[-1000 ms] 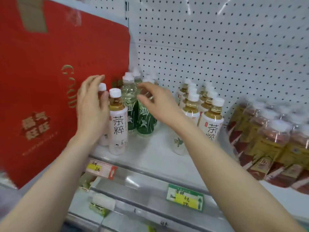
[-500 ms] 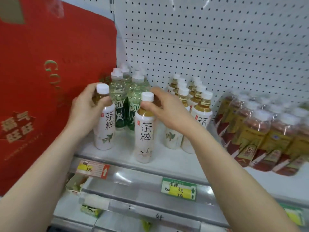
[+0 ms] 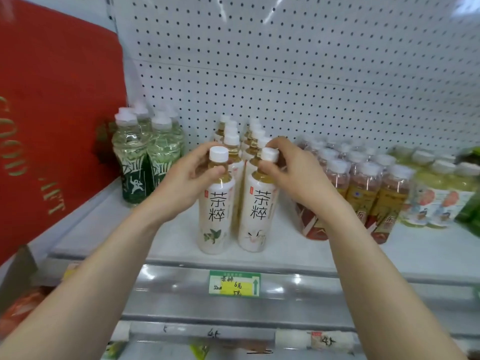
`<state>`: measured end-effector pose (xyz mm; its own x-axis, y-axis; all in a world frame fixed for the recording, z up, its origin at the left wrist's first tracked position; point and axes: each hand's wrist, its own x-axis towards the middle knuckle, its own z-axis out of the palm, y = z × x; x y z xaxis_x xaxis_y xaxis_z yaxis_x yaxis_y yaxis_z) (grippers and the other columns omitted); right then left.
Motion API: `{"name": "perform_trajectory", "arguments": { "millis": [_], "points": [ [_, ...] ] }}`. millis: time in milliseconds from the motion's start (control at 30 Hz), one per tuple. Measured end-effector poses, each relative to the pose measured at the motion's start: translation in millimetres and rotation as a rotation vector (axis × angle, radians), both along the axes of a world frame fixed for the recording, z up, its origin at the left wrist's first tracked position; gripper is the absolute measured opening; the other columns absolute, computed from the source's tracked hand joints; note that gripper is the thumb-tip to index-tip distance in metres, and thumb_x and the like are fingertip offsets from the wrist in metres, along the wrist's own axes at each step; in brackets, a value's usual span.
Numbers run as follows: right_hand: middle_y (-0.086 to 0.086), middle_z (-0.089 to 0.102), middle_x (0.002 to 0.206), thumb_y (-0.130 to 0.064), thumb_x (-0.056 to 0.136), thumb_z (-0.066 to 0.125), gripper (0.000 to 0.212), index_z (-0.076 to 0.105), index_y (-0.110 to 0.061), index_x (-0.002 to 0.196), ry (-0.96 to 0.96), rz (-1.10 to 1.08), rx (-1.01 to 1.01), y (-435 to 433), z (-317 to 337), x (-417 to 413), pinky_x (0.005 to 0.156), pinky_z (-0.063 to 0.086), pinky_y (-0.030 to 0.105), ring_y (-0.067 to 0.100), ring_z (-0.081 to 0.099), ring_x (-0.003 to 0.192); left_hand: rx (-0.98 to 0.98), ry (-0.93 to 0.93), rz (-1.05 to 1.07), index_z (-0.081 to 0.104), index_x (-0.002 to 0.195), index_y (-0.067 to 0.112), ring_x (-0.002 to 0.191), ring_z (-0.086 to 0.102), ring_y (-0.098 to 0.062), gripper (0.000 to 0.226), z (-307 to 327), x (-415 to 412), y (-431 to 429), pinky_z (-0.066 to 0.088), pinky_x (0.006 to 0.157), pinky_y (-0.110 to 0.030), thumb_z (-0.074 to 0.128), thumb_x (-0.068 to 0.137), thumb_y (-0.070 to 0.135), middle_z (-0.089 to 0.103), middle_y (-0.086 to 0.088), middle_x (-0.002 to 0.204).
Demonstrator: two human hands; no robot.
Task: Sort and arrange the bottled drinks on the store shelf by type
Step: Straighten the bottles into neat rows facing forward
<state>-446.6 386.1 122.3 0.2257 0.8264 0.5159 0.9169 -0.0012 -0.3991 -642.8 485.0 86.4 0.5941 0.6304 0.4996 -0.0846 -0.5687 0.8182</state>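
Our left hand (image 3: 187, 183) is clamped on the neck of the left tea bottle (image 3: 214, 211), and our right hand (image 3: 291, 172) pinches the neck of the right tea bottle (image 3: 255, 211) just under its cap. Both bottles stand upright, side by side, at the front of the shelf (image 3: 104, 229), each directly below its own hand. The matching rows (image 3: 241, 136) lie straight behind them, so we judge the next push runs backward along those lines, with green bottles (image 3: 145, 157) left and amber bottles (image 3: 363, 188) right.

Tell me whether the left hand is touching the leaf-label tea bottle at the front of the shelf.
Touching. The head view shows the left hand wrapped around the neck of the leaf-label tea bottle, with the thumb and fingers pressed against it just below the white cap.
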Motion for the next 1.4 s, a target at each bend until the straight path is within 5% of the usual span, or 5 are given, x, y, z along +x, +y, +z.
{"name": "perform_trajectory", "arguments": {
  "millis": [300,533,767,1233,1400],
  "points": [
    [-0.004,0.070,0.097,-0.038,0.089,0.064,0.028,0.059,-0.024,0.112,-0.009,0.000,0.015,2,1,-1,0.076,0.055,0.043,0.019,0.066,0.086,-0.045,-0.060,0.009,0.055,0.128,0.023,0.113,0.060,-0.007,0.035,-2,19,-6,0.047,0.099,-0.029,0.058,0.094,0.012,0.064,0.004,0.123],
    [-0.003,0.071,0.094,-0.043,0.090,0.060,0.033,0.057,-0.027,0.119,-0.043,-0.018,0.028,-1,-1,0,0.077,0.055,0.041,0.019,0.067,0.085,0.249,0.229,0.345,0.052,0.129,0.030,0.108,0.056,-0.007,0.050,7,22,-14,0.048,0.096,-0.037,0.069,0.083,0.040,0.056,0.015,0.115],
    [-0.004,0.072,0.093,-0.047,0.091,0.057,0.031,0.052,-0.031,0.117,-0.049,-0.034,0.032,0,-5,-1,0.076,0.054,0.040,0.021,0.068,0.084,0.076,0.145,0.213,0.058,0.129,0.030,0.109,0.059,-0.002,0.043,5,21,-4,0.046,0.096,-0.030,0.068,0.087,0.022,0.066,0.015,0.117],
    [-0.009,0.068,0.093,-0.047,0.088,0.061,0.031,0.053,-0.030,0.114,-0.063,-0.032,-0.101,2,8,3,0.075,0.053,0.034,0.015,0.066,0.086,0.138,0.198,0.236,0.061,0.124,0.035,0.108,0.060,-0.007,0.039,-2,19,3,0.050,0.095,-0.040,0.066,0.085,0.040,0.064,0.010,0.116],
    [-0.014,0.065,0.101,-0.072,0.083,0.049,0.054,0.049,-0.033,0.121,-0.128,-0.037,-0.084,1,25,3,0.074,0.056,0.035,0.009,0.065,0.084,0.215,0.142,0.281,0.061,0.124,0.032,0.106,0.058,0.004,0.031,2,5,6,0.050,0.091,-0.019,0.057,0.093,0.035,0.063,0.011,0.120]
  ]
}}
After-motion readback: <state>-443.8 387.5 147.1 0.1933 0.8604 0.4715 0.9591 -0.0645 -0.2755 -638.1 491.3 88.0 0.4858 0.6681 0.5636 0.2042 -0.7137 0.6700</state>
